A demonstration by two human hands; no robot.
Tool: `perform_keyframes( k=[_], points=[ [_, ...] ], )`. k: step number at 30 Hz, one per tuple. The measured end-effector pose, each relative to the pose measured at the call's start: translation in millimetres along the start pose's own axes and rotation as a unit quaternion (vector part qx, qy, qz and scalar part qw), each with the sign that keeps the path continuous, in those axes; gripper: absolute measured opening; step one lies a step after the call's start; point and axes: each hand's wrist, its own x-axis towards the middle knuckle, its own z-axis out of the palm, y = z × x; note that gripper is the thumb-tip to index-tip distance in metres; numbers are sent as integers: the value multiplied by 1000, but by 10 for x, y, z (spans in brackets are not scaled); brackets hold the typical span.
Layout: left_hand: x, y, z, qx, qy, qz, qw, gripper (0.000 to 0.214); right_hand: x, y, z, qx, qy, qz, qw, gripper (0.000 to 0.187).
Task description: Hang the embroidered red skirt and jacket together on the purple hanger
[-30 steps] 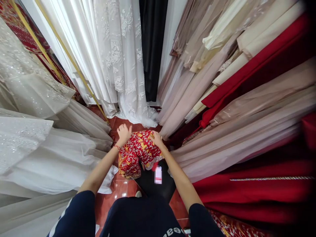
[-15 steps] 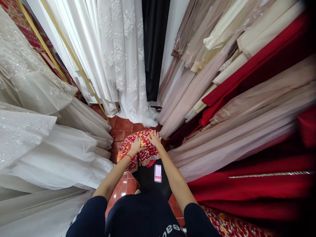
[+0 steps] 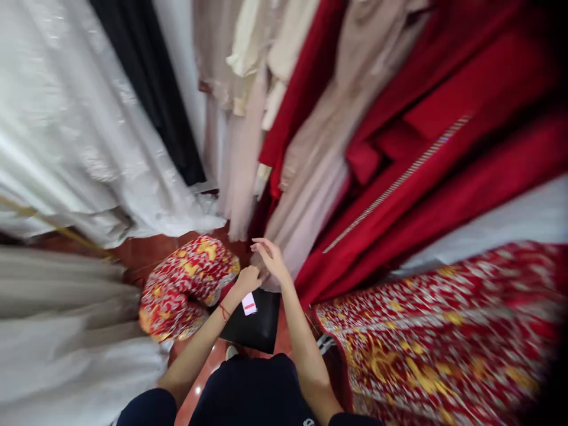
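Note:
My left hand (image 3: pixel 248 280) is closed at the hem of a pale pink tulle skirt (image 3: pixel 296 239), with a fold of the sheer fabric at its fingers; blur hides the exact grip. Just above and to the right, my right hand (image 3: pixel 271 260) has its fingers stretched out over the same hem. Beneath the hands is a black stool (image 3: pixel 261 325), and a phone (image 3: pixel 249 304) with a lit screen lies on it. A red fabric bundle with white and gold pattern (image 3: pixel 190 269) rests left of my hands, apart from them.
White lace gowns (image 3: pixel 89 118) and a black garment (image 3: pixel 155 89) hang at the upper left. Red dresses (image 3: pixel 399 171), one with a glittering strip, hang on the right. A patterned red garment (image 3: pixel 421 331) fills the lower right. Red floor tiles (image 3: pixel 146 251) show between the hems.
The view has turned right. Both hands have left the patterned red fabric and moved to the pink tulle hem; my left hand has closed there.

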Motion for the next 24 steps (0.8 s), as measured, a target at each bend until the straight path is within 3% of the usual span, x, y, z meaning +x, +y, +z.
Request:
perform_keyframes(
  k=[3, 6, 9, 11, 15, 18, 21, 24],
  points=[
    [212, 721, 296, -45, -62, 129, 989, 28, -657, -202, -978, 33, 103, -24, 994, 34],
    [312, 1544, 535, -90, -119, 243, 958, 28, -1390, -371, -1835, 8, 275, -12, 961, 30],
    [310, 2379, 696, -126, -158, 328, 923, 27, -2015, -458, -2505, -39, 420, -11, 907, 27],
    [294, 2911, 779, -167, -161, 375, 898, 25, -2342, -482, -2860, -72, 475, -14, 877, 26],
    [338, 3873, 951, -260, -114, 436, 854, 22, -2785, -492, -3421, -131, 506, 7, 852, 26],
    [452, 4444, 1057, -328, -45, 421, 844, 28, -2948, -503, -3739, -173, 522, 19, 835, 24],
    [562, 4830, 1095, -378, 33, 386, 841, 37, -2999, -538, -3953, -192, 569, 14, 799, 23],
    [604, 5036, 1107, -409, 49, 361, 836, 36, -2965, -565, -4066, -198, 596, 22, 778, 29]
  ],
)
